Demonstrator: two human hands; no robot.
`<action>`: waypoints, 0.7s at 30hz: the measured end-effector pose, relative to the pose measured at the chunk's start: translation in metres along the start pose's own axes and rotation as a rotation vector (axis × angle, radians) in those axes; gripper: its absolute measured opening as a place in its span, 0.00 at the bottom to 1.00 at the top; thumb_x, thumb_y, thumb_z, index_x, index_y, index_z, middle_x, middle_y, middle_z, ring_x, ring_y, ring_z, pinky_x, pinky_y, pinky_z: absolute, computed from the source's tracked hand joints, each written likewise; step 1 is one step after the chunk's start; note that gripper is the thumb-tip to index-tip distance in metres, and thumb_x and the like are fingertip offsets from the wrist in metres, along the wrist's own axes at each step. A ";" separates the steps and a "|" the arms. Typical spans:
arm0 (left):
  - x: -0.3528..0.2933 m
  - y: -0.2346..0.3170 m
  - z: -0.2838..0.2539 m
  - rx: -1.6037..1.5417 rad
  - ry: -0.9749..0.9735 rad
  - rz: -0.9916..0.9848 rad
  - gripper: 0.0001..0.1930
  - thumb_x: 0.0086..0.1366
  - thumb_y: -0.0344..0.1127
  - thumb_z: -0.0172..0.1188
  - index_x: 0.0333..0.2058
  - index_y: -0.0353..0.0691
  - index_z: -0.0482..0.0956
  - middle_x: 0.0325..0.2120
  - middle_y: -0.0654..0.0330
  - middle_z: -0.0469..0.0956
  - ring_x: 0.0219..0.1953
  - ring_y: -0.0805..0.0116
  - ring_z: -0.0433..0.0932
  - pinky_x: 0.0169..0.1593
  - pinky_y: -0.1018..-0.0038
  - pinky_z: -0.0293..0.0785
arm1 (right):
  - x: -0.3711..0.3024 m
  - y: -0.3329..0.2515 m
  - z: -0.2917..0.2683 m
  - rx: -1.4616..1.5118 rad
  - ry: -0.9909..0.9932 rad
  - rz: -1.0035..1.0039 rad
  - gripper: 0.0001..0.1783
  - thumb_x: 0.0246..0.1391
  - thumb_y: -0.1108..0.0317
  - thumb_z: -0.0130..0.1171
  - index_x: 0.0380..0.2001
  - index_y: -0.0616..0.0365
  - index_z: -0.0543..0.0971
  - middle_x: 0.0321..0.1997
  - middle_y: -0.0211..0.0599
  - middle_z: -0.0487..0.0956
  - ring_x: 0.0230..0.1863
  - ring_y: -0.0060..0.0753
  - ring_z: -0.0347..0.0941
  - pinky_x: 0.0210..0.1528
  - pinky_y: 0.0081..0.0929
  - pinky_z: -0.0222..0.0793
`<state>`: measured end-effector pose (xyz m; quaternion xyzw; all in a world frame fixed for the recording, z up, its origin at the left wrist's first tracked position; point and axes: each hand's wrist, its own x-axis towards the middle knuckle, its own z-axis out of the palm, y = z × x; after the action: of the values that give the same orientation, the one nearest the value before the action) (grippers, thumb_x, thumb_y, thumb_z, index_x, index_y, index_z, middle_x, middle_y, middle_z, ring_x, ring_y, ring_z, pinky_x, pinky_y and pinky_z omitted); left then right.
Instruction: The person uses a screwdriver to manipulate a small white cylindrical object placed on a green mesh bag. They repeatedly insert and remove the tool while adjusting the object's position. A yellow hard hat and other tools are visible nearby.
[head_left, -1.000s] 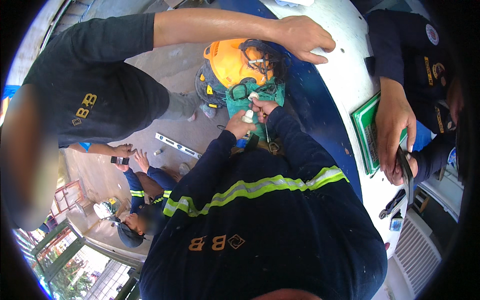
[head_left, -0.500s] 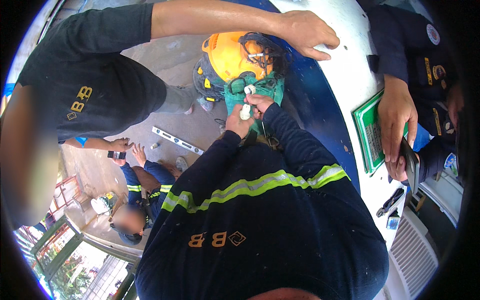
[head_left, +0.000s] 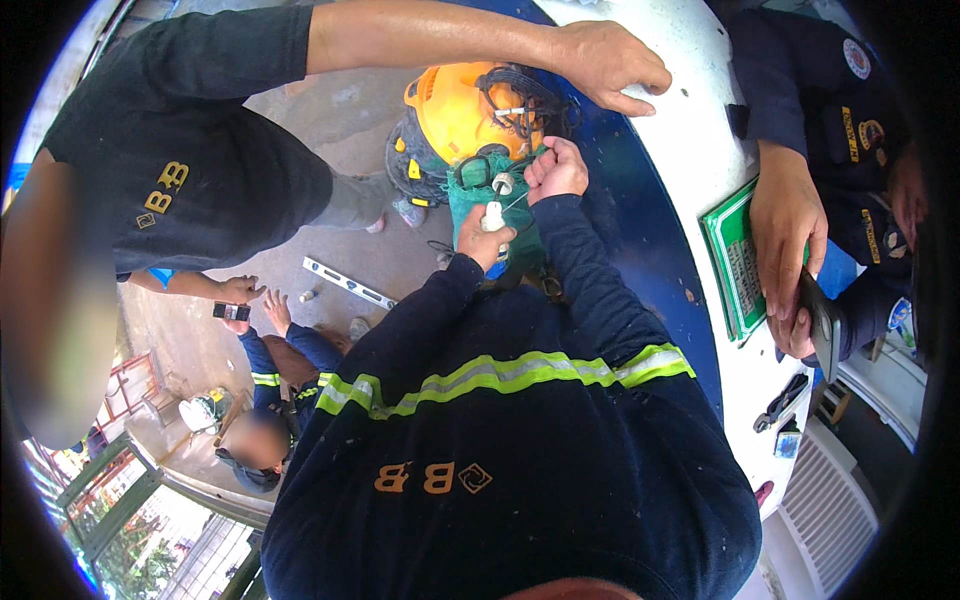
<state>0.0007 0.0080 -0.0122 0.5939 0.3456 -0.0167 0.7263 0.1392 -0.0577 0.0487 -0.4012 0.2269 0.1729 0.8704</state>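
Note:
My left hand [head_left: 479, 240] is closed around a small white plastic fitting [head_left: 493, 214], with a blue part [head_left: 497, 267] showing below the fingers. Just beyond it hangs a round white cap-like piece [head_left: 503, 183], and a dark cord runs between the two. My right hand [head_left: 558, 172] is curled up to the right of these pieces. A thin strand stretches toward its fingers from near the fitting, but what they pinch is too small to make out. Behind both hands is a green mesh cloth [head_left: 530, 215].
A yellow hard hat [head_left: 455, 110] with black cords lies on a dark bag ahead. To the right stands a white-topped table [head_left: 690, 150] with a green booklet [head_left: 735, 265]; a person there holds a phone [head_left: 823, 330]. Another person's arm reaches across from the left. A level [head_left: 350, 283] lies on the floor.
My right hand has moved away from the left, up and to the right, and its fingers are now curled. My left hand still grips the fitting, now tilted toward the round piece.

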 end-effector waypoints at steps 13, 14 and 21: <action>0.009 -0.024 -0.004 0.172 0.092 0.111 0.16 0.44 0.23 0.61 0.33 0.37 0.68 0.22 0.62 0.72 0.21 0.73 0.70 0.25 0.76 0.66 | -0.016 0.010 -0.012 -0.426 -0.227 -0.362 0.09 0.55 0.69 0.43 0.31 0.63 0.72 0.13 0.29 0.62 0.12 0.23 0.57 0.17 0.22 0.56; 0.012 -0.027 -0.005 0.204 0.111 0.119 0.16 0.44 0.24 0.61 0.34 0.37 0.68 0.22 0.62 0.72 0.21 0.73 0.71 0.25 0.76 0.67 | -0.021 0.012 -0.015 -0.637 -0.284 -0.498 0.09 0.55 0.70 0.44 0.31 0.64 0.72 0.14 0.30 0.64 0.13 0.24 0.60 0.19 0.23 0.60; -0.010 0.016 -0.019 0.792 0.188 0.271 0.21 0.44 0.32 0.62 0.39 0.41 0.68 0.28 0.47 0.75 0.34 0.46 0.75 0.37 0.59 0.70 | -0.039 -0.029 -0.076 -1.543 -0.749 -0.412 0.11 0.53 0.68 0.48 0.36 0.62 0.77 0.19 0.41 0.75 0.23 0.39 0.73 0.32 0.32 0.69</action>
<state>-0.0088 0.0252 0.0057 0.8660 0.2959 0.0017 0.4032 0.1010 -0.1392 0.0436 -0.8271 -0.3301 0.2375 0.3879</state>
